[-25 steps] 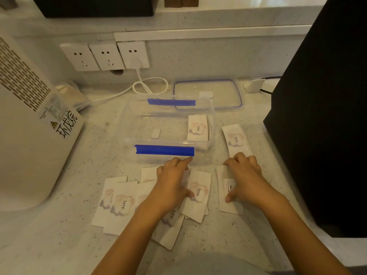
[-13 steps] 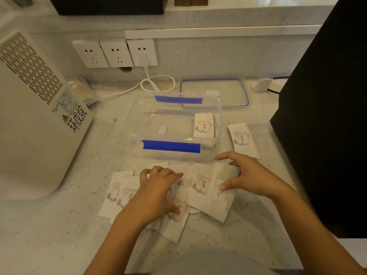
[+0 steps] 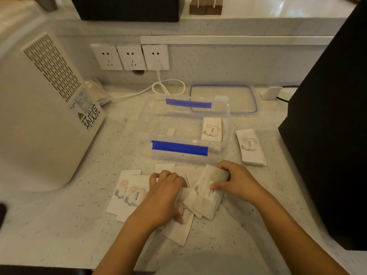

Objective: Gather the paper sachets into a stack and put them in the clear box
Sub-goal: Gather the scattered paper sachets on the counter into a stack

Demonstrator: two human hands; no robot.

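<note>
Fingers of the right hand pinch several sachets; the left hand presses others flat on the desk, near the clear box. Light, slippery paper, best gripped by its edges.

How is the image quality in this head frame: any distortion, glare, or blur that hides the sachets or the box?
Head view: warm, dim light; wide-angle bending curves the white appliance and counter edges. Soft glare on the upper shelf. The clear box reads mainly by its blue clips. Sachets are sharp enough to read "love"; those under the right hand are slightly smeared. The left hand is fairly sharp.
</note>
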